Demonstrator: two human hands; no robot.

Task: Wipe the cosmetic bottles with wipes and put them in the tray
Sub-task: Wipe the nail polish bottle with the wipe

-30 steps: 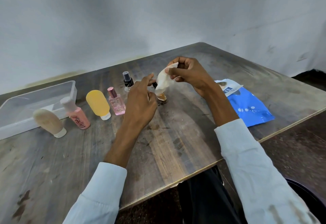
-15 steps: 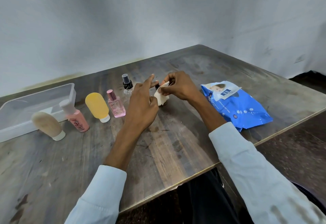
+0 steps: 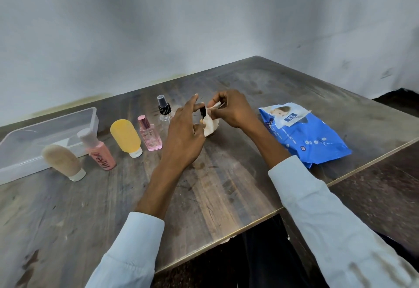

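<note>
Wooden table (image 3: 226, 185), small bottle (image 3: 202, 113) upright, cap up, wipe-wrapped

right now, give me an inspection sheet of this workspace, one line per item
surface: worn dark wooden table, stained and scuffed.
job's things: clear plastic tray at far left, nothing seen inside; beige tube, pink tube, yellow tube, pink perfume bottle and black-capped spray bottle stand in a row outside it; small black-capped bottle is being wiped with a white wipe.
clutter: blue wipes pack, flap open.
grippers: left hand holds the small bottle; right hand pinches the wipe.
cables: nothing seen.
surroundings: pale grey walls meet behind the table.
</note>
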